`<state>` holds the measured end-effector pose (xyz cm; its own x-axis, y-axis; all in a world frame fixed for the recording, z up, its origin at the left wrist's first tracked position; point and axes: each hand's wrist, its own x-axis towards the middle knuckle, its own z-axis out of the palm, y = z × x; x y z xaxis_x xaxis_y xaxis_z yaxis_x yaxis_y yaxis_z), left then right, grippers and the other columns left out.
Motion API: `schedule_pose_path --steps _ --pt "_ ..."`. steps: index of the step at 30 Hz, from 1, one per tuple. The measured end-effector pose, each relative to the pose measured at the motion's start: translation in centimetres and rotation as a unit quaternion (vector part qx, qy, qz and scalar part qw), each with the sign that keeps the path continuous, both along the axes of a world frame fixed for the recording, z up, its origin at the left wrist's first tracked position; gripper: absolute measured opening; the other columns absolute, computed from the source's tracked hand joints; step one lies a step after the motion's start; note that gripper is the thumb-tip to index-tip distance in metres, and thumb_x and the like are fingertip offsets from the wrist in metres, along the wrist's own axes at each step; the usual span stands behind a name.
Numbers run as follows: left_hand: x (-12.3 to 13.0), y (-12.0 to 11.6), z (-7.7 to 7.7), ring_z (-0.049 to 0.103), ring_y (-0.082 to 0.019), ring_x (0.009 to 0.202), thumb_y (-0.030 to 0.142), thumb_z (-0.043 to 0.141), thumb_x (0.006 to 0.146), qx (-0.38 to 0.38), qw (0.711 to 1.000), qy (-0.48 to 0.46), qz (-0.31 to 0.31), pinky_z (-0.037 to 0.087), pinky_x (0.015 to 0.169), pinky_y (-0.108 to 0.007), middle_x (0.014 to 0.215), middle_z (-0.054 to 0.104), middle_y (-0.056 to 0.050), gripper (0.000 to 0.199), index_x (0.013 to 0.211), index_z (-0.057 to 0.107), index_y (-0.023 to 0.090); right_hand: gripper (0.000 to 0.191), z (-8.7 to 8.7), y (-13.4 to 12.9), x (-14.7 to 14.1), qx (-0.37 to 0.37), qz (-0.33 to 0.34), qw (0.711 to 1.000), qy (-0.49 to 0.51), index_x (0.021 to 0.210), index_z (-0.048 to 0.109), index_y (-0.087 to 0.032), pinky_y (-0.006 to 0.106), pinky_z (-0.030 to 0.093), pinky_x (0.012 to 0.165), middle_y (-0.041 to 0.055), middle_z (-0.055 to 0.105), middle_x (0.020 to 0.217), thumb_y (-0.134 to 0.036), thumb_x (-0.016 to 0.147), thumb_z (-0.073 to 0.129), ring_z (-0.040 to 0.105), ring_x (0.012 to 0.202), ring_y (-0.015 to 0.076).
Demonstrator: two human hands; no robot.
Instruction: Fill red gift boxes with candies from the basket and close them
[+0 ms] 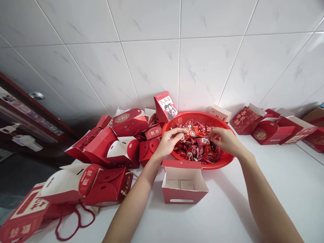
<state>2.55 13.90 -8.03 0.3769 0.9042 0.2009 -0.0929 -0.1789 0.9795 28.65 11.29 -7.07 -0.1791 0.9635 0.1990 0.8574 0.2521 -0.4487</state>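
A red plastic basket (pixel 220 165) full of red-wrapped candies (pixel 199 150) stands against the tiled wall. Over its left part my left hand (pixel 171 141) pinches a red candy packet (pixel 190 131) between thumb and fingers. My right hand (pixel 224 140) reaches in over the right side, its fingers closed together among the candies; what they hold, if anything, is too small to make out. Just in front of the basket, between my forearms, an open red box (pixel 184 197) shows its white inside, with no candies visible in it.
Several red gift boxes (pixel 101 145) crowd the left of the white table (pixel 227 216), one with a dark red cord (pixel 78 219). More boxes (pixel 272 130) line the wall at right. A small box (pixel 165 107) with printed figures stands behind the basket.
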Motion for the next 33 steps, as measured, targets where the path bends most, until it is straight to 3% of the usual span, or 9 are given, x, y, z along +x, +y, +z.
schedule_pose_path --steps 2,5,7,10,14,19,25,28,33 --pt "0.0 0.0 0.0 0.067 -0.016 0.078 0.044 0.074 0.081 0.005 1.0 -0.001 -0.003 0.057 0.081 -0.033 0.102 0.074 -0.005 0.03 0.096 0.075 0.017 0.021 0.2 -0.2 0.0 -0.072 0.014 0.997 -0.041 0.081 0.07 -0.021 0.031 0.051 0.073 0.0065 0.076 0.088 -0.007 0.079 0.054 0.07 0.085 0.0243" --pt "0.0 0.1 -0.1 0.067 -0.016 0.078 0.044 0.075 0.08 0.011 1.0 -0.002 -0.001 0.057 0.08 -0.032 0.1 0.075 -0.006 0.03 0.095 0.076 0.017 0.032 0.2 -0.3 -0.7 -0.125 0.032 0.988 -0.089 0.095 0.073 -0.02 0.029 0.048 0.076 0.0077 0.077 0.1 -0.002 0.074 0.056 0.069 0.094 0.0253" --pt "0.0 0.1 -0.1 0.067 -0.016 0.076 0.043 0.075 0.08 0.012 1.0 -0.002 -0.001 0.057 0.078 -0.031 0.1 0.075 -0.006 0.03 0.094 0.077 0.017 0.031 -0.1 -0.2 -1.2 -0.128 0.031 0.986 -0.101 0.093 0.072 -0.019 0.029 0.045 0.073 0.0084 0.077 0.099 -0.001 0.072 0.057 0.068 0.091 0.025" --pt "0.0 0.1 -0.3 0.067 -0.015 0.073 0.042 0.074 0.081 0.018 1.0 -0.002 -0.004 0.058 0.076 -0.031 0.1 0.076 -0.006 0.028 0.094 0.077 0.018 0.017 -0.3 -0.1 -1.5 -0.129 0.028 0.986 -0.101 0.071 0.061 -0.02 0.029 0.039 0.062 0.0066 0.072 0.079 -0.003 0.071 0.06 0.064 0.075 0.0226" --pt "-0.1 0.3 -0.5 0.068 -0.016 0.075 0.041 0.073 0.082 0.033 0.999 0.007 -0.002 0.058 0.079 -0.031 0.098 0.076 -0.006 0.027 0.094 0.078 0.018 0.021 0.0 -0.2 -1.1 -0.123 0.056 0.988 -0.076 0.066 0.052 -0.021 0.027 0.039 0.062 0.0021 0.066 0.071 -0.002 0.073 0.054 0.06 0.069 0.0188" --pt "-0.1 0.2 -0.5 0.071 -0.019 0.084 0.042 0.074 0.082 0.031 0.999 0.009 -0.005 0.058 0.083 -0.032 0.099 0.077 -0.007 0.029 0.098 0.078 0.018 0.016 0.5 -0.3 -0.5 -0.038 0.082 0.988 0.122 0.072 0.054 -0.022 0.029 0.046 0.062 0.0019 0.066 0.073 -0.024 0.087 0.058 0.061 0.067 0.0184" --pt "-0.2 0.2 -0.4 0.071 -0.024 0.101 0.035 0.077 0.08 0.075 0.997 0.028 0.005 0.057 0.092 -0.035 0.104 0.079 -0.008 0.024 0.095 0.078 0.017 0.035 1.4 -1.1 -1.7 -0.011 0.062 0.916 0.397 0.087 0.059 -0.022 0.029 0.053 0.054 -0.0002 0.067 0.07 -0.051 0.081 0.077 0.064 0.056 0.0163" --pt "-0.1 0.2 -0.4 0.073 -0.024 0.1 0.037 0.074 0.082 0.076 0.996 0.035 0.006 0.057 0.092 -0.036 0.102 0.08 -0.009 0.023 0.093 0.08 0.017 0.04 1.7 -1.8 -3.2 -0.017 0.067 0.885 0.46 0.095 0.06 -0.023 0.032 0.058 0.055 0.0 0.07 0.073 -0.053 0.079 0.081 0.07 0.057 0.0186" --pt "0.1 -0.2 -0.2 0.074 -0.025 0.094 0.044 0.074 0.083 0.083 0.995 0.046 0.008 0.058 0.086 -0.034 0.1 0.081 -0.01 0.031 0.095 0.081 0.016 0.037 1.2 -2.3 -6.1 0.018 0.06 0.878 0.475 0.094 0.061 -0.024 0.035 0.065 0.062 0.0018 0.071 0.084 -0.052 0.081 0.08 0.075 0.062 0.02"
